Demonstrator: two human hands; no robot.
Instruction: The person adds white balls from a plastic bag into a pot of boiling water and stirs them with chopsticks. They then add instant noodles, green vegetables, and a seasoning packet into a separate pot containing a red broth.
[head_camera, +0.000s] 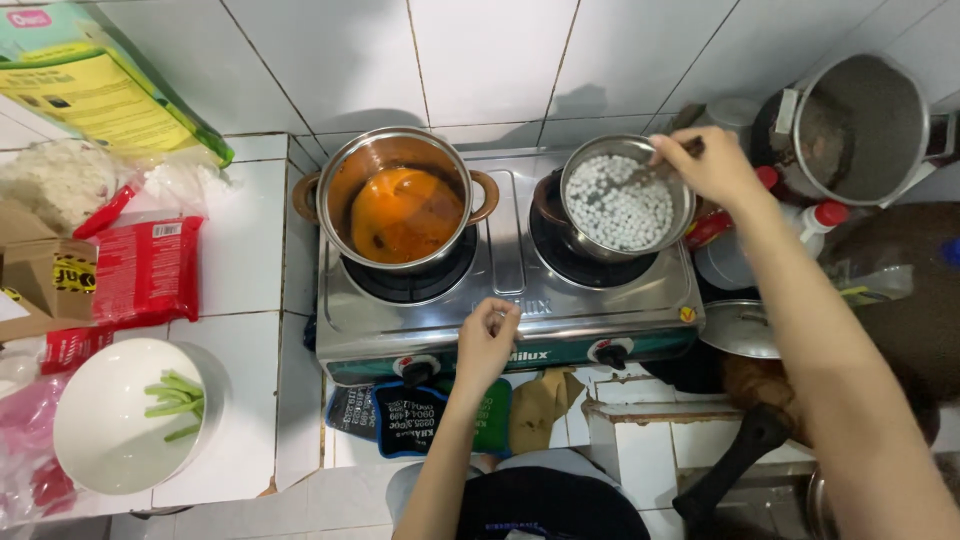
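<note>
Right hand: right hand (712, 165) reaches to the far right of the stove, fingers clenched around the handle of a utensil (655, 172) that dips into the small pot (627, 197).
Small pot: steel, on the right burner, full of small white balls (620, 208).
Left hand: left hand (487, 345) rests at the near front edge of the stove (505, 290), fingers curled loosely; whether it grips anything, cannot tell. It sits between the two black knobs, closer to the left knob (415, 370).
Large pot: large pot (395, 198) on the left burner, two side handles, orange liquid inside.
Table, left: white bowl (115, 415) holding a few green bean pieces (175, 400); red packet (148, 268) farther back.
Right side: steel lid (742, 328) just beside the stove; grey jug (860, 125) at the far right.
</note>
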